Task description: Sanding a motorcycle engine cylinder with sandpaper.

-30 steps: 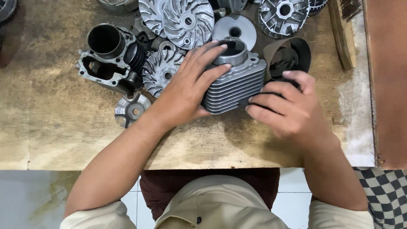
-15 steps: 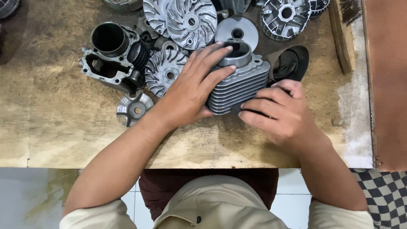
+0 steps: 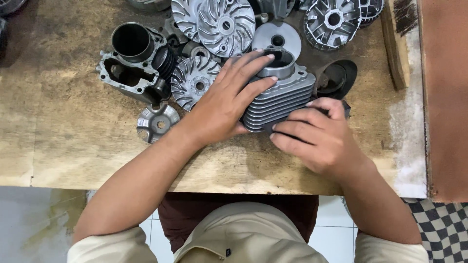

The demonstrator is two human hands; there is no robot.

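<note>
- Grey finned engine cylinder is held at the upper centre of the frame, resting on the wooden worktop
- Left hand is laid over its left side, fingers wrapped across the top
- Right hand is curled against its lower right edge, fingers closed on the fins
- Fan-bladed pulley disc lies just left of the left hand

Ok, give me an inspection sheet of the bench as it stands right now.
Surface: worn wooden bench top, stained.
Job's things: grey finned cylinder lying on the bench under both hands.
Clutter: second cylinder block, finned pulley discs, small slotted plate, black cover, brush.
Grips: left hand spread over the cylinder; right hand gripping its near end.
Cables: nothing seen.
Surroundings: tiled floor, checkered cloth.
</note>
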